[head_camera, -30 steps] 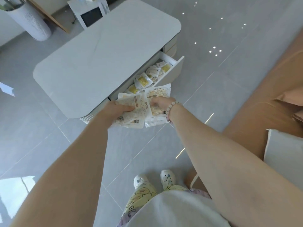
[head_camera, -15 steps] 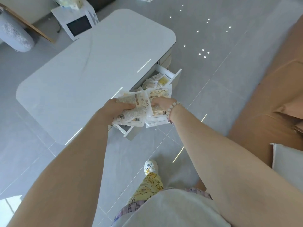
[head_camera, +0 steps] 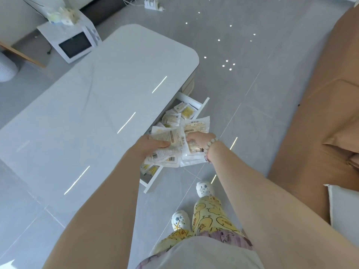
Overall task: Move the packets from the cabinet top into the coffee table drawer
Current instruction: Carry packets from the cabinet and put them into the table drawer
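Both my hands hold a bundle of white hand-warmer packets (head_camera: 175, 141) above the open drawer (head_camera: 202, 108) of the white coffee table (head_camera: 97, 105). My left hand (head_camera: 150, 145) grips the left part of the bundle, thumb across the printed faces. My right hand (head_camera: 198, 137), with a bead bracelet at the wrist, grips the right part. Inside the drawer lie several more white and yellow packets (head_camera: 182, 113); the bundle hides the drawer's middle. A small pile of packets (head_camera: 62, 15) lies on the white cabinet (head_camera: 75, 42) at the far left.
A tan sofa (head_camera: 318, 105) with a white cushion (head_camera: 343, 212) runs along the right. My feet in white clogs (head_camera: 202, 188) stand on the grey tiled floor beside the drawer front. A power strip (head_camera: 153, 5) lies on the floor at the back.
I have stepped along the table toward the drawer, so the table and drawer sit lower left in view. The bundle stays gripped in both hands, now over the drawer's middle.
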